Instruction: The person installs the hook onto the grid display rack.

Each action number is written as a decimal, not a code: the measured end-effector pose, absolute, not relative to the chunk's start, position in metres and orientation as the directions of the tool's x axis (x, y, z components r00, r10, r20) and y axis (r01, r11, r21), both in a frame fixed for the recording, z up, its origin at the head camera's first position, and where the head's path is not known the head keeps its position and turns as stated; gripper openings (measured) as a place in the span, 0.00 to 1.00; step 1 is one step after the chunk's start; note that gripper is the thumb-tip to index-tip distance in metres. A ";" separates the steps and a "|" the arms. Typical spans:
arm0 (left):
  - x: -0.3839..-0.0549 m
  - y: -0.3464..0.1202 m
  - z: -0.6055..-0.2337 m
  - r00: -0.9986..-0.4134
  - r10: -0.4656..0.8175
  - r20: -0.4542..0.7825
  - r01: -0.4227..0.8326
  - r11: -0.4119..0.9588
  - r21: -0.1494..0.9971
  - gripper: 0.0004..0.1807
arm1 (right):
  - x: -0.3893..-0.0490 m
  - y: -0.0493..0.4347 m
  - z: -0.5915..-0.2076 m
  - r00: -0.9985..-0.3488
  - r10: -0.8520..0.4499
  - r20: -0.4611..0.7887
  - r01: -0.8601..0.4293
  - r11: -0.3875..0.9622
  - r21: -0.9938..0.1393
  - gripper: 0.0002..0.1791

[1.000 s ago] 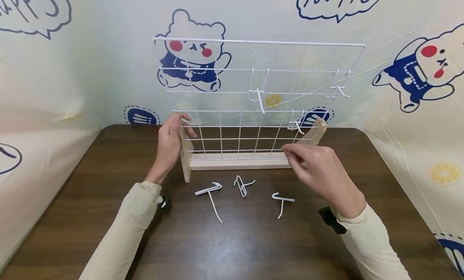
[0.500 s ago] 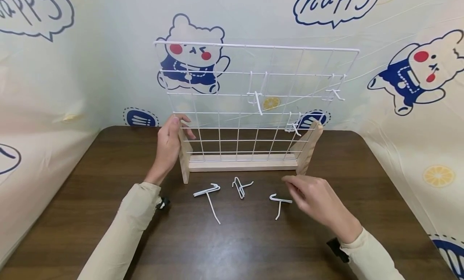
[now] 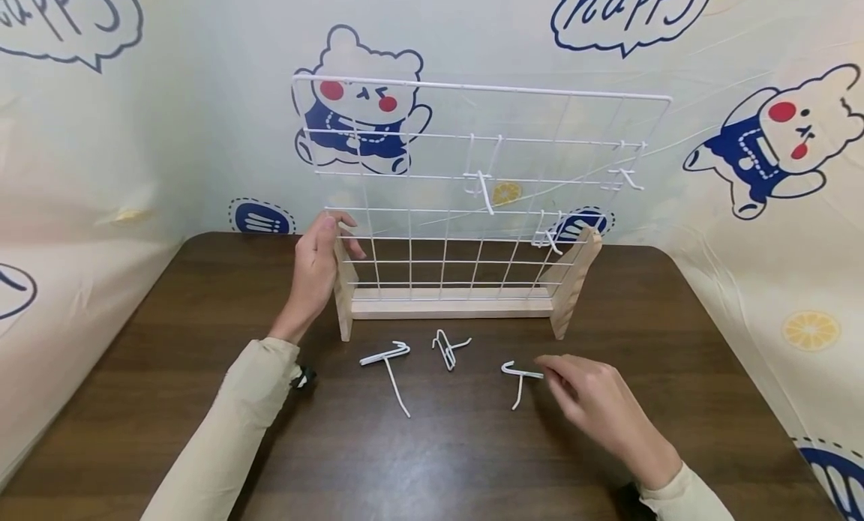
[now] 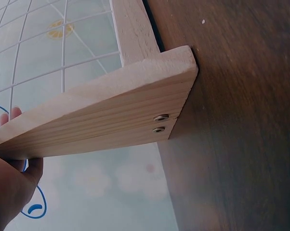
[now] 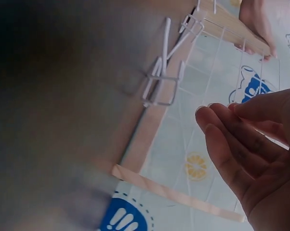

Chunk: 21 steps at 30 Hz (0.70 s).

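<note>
A white wire grid rack (image 3: 445,262) stands upright in a wooden frame. My left hand (image 3: 313,255) grips its left wooden side panel (image 3: 344,292); the left wrist view has the thumb and fingers on either side of that panel (image 4: 97,115). Beside the right end of a white metal hook (image 3: 521,372) on the table is my right hand (image 3: 604,401). In the right wrist view the right hand's fingers (image 5: 217,125) are loosely bent with nothing between them, apart from the hook (image 5: 164,82). Two more hooks, a long one (image 3: 388,354) and a smaller one (image 3: 448,347), lie further left.
Several hooks hang on the grid: one near its middle (image 3: 482,180), one at upper right (image 3: 625,175), one lower right (image 3: 550,238). The right wooden side panel (image 3: 574,281) stands on the brown table (image 3: 432,461). A patterned cloth (image 3: 202,131) hangs behind.
My right hand has moved down from the grid's lower right to beside the right hook on the table. The left hand keeps its grip on the panel.
</note>
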<state>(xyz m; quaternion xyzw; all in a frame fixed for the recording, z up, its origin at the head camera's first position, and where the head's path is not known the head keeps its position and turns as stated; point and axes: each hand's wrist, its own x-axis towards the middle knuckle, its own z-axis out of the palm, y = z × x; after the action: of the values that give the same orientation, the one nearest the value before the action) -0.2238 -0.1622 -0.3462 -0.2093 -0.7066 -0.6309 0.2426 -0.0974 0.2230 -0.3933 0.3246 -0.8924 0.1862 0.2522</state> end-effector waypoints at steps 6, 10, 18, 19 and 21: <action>-0.224 -0.164 -0.347 -0.799 -0.016 0.601 0.594 0.125 0.794 0.19 | -0.090 0.220 -0.407 -0.725 -0.468 0.505 -0.632 0.743 -0.220 0.14; -0.223 -0.164 -0.347 -0.806 -0.019 0.592 0.584 0.135 0.800 0.19 | -0.088 0.219 -0.413 -0.769 -0.479 0.424 -0.618 0.727 -0.299 0.13; -0.223 -0.164 -0.346 -0.809 -0.007 0.587 0.582 0.128 0.803 0.19 | -0.087 0.220 -0.421 -0.802 -0.544 0.246 -0.581 0.615 -0.534 0.17; -0.223 -0.164 -0.346 -0.808 -0.008 0.589 0.584 0.128 0.802 0.19 | -0.087 0.221 -0.421 -0.797 -0.553 0.244 -0.584 0.600 -0.547 0.17; -0.222 -0.164 -0.347 -0.805 -0.008 0.593 0.587 0.133 0.799 0.19 | -0.087 0.222 -0.423 -0.790 -0.564 0.239 -0.585 0.579 -0.568 0.16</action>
<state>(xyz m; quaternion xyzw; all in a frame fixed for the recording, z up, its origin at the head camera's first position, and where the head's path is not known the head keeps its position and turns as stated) -0.2222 -0.1637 -0.3470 -0.2026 -0.7142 -0.6266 0.2372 -0.0870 0.2217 -0.4229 0.3234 -0.8884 0.3253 0.0159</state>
